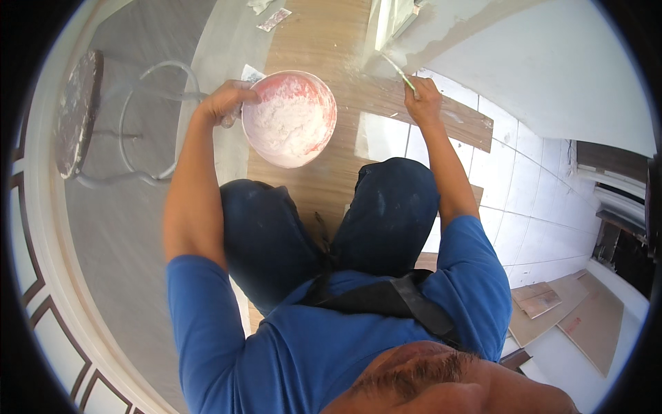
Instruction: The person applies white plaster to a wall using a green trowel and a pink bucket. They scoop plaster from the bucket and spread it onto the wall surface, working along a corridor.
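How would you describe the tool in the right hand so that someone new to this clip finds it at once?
Start at the round pink bowl of white paste, gripped at its rim by the left hand. Look across the wooden boards to the right hand near the white wall base. The putty knife is the thin pale blade slanting up-left from that fist, the only slim tool there.

person, seen from above: short-sleeved blue cotton t-shirt [303,345]; dark navy trousers [386,214] dusted with pale smudges at the knees; black webbing strap [414,303] running diagonally across the chest; forearms bare, no gloves.
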{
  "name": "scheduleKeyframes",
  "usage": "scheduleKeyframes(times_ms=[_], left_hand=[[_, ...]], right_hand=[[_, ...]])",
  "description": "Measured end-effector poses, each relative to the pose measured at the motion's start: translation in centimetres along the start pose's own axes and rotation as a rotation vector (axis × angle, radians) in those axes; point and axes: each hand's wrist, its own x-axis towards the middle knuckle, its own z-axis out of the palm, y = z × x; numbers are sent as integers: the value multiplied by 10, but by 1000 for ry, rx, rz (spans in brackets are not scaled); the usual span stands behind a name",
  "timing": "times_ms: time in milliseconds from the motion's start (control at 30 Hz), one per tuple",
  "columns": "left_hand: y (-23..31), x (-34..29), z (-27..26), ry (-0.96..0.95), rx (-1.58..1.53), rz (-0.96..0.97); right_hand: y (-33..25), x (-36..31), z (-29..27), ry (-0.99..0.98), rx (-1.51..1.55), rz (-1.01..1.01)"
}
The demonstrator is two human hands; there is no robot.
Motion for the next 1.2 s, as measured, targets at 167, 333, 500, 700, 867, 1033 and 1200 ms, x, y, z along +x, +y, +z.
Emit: scheduleKeyframes(times_ms=[167, 333, 500, 700, 867, 1033, 1200], left_hand=[[0, -2, 2, -6, -31, 47], [-34, 0, -4, -9, -188, 169], [-59, -11, 8, 14, -462, 272], [-62, -20, 29, 77, -520, 299], [-82, -12, 36, 131, -600, 298], [-72, -6, 27, 85, -511, 247], [-52, -15, 27, 55, -487, 228]], right_hand=[[-15, 1, -1, -108, -56, -30], [-22, 3, -24, -4, -69, -9], [-45, -14, -47, 34, -37, -66], [-53, -4, -50, -81, -96, -140], [-75, -2, -80, 104, 2, -75], [-89, 13, -100, 21, -38, -177], [-128, 40, -150, 177, -60, -91]])
